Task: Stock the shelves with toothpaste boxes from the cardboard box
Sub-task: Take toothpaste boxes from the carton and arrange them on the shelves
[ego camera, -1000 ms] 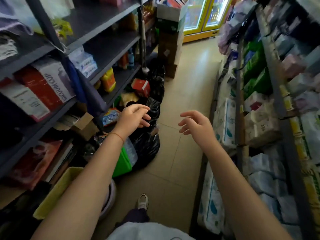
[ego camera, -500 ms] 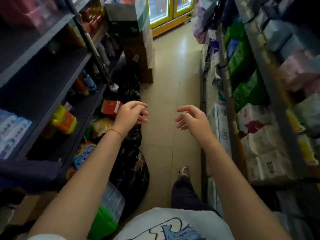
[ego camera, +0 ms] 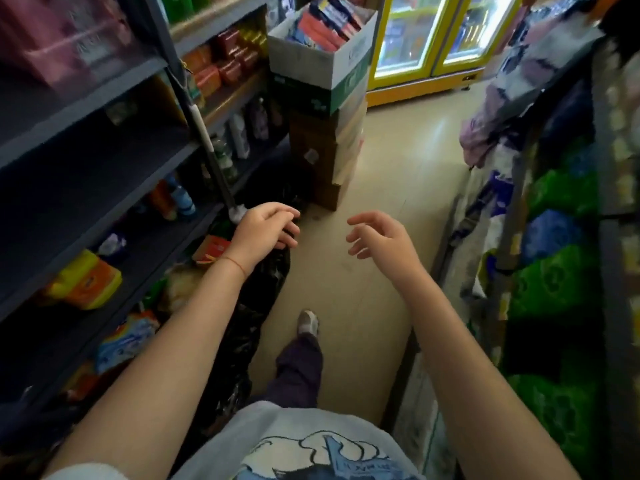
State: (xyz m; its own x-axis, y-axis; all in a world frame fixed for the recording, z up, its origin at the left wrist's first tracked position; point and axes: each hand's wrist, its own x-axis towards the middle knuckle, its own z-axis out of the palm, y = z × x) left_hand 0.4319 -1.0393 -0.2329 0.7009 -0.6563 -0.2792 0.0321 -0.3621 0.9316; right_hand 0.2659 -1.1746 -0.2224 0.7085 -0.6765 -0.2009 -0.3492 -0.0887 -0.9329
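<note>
Two bare hands out in front, both empty: left hand (ego camera: 266, 230) with fingers loosely curled, right hand (ego camera: 381, 239) with fingers spread and relaxed, nothing held in either. Directly below and between them, one shoe (ego camera: 307, 322) stepping along a narrow tiled aisle. Just left of and under the left hand, black rubbish bags (ego camera: 256, 306) spilling off the low shelving into the walkway; likely to snag a foot in so tight a passage. Just beyond the left hand's fingertips, the white foot of a leaning pole (ego camera: 211, 140); easily knocked over by a passing arm. Farther ahead of both hands, well apart from them, a stack of brown cartons topped by an open white and green cardboard box (ego camera: 332, 69), packed with red and blue toothpaste boxes (ego camera: 329, 24). Tall, slim stack; probably prone to tipping if the top box is tugged rather than lifted. Beyond that, lit fridge doors (ego camera: 433, 32) in yellow frames. No readable writing anywhere: box print, shelf packets and shirt design all too blurred to make out.
</note>
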